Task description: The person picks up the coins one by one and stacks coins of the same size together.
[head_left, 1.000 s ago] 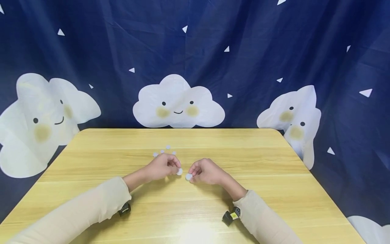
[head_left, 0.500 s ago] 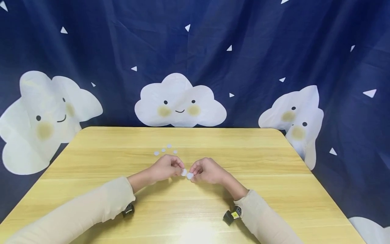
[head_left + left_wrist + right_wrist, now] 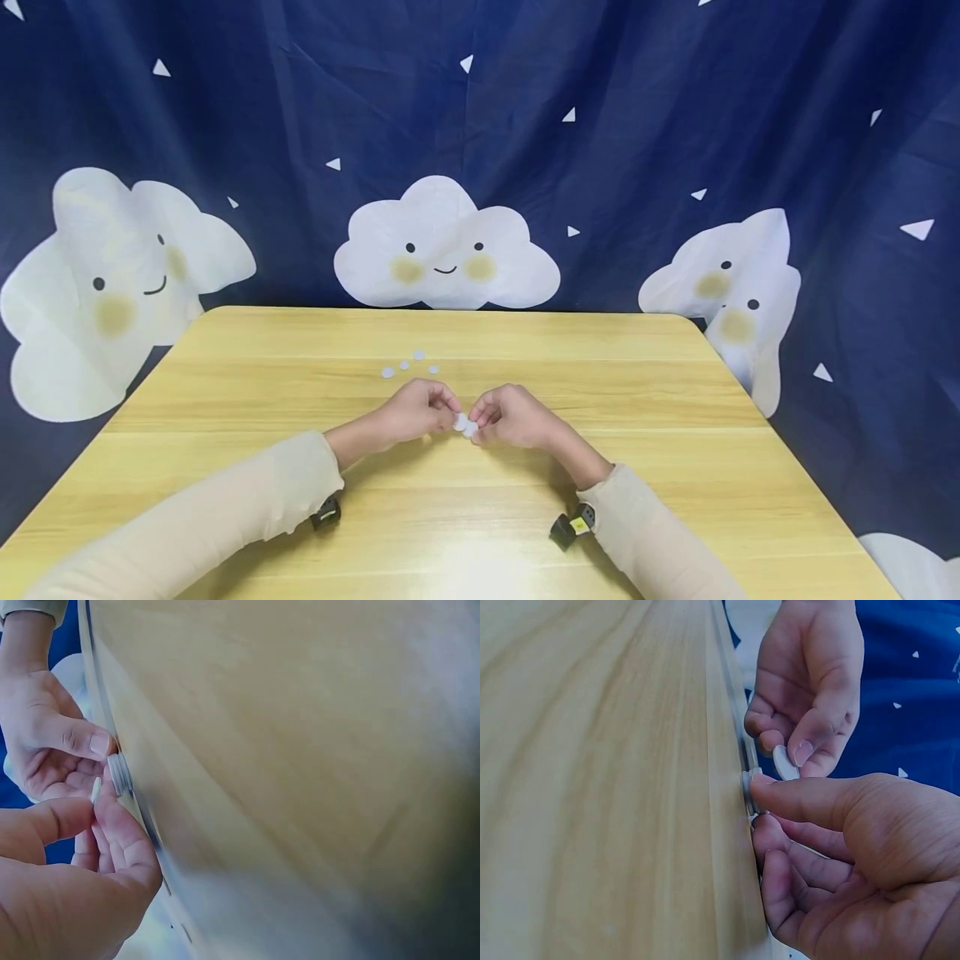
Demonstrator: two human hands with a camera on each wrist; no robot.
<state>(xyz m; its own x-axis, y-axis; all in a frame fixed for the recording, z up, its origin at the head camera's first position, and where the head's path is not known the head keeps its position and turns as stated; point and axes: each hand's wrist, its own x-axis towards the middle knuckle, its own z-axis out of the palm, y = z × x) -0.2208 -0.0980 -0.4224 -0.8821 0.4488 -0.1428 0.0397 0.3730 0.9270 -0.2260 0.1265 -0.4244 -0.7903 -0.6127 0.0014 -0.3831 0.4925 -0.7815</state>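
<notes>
My left hand (image 3: 418, 411) pinches one thin white round disc (image 3: 96, 789) between thumb and finger, held tilted on edge. Just to its right, my right hand (image 3: 519, 417) holds a short stack of white discs (image 3: 118, 774) at the tabletop, thumb on one side and fingers on the other. In the head view the single disc overlaps the stack; whether they touch I cannot tell. The right wrist view shows the left hand's disc (image 3: 784, 763) slightly above the stack (image 3: 747, 792), which the right thumb partly hides.
Several loose white discs (image 3: 387, 372) lie flat on the wooden table (image 3: 600, 358), beyond my left hand. A dark blue curtain (image 3: 600, 167) with cloud prints hangs behind the table's far edge. A black wrist camera (image 3: 572, 527) sits under each sleeve.
My left hand has moved right with its disc, closing the gap to the stack. The right hand stays nearly in place. The head view has shifted slightly.
</notes>
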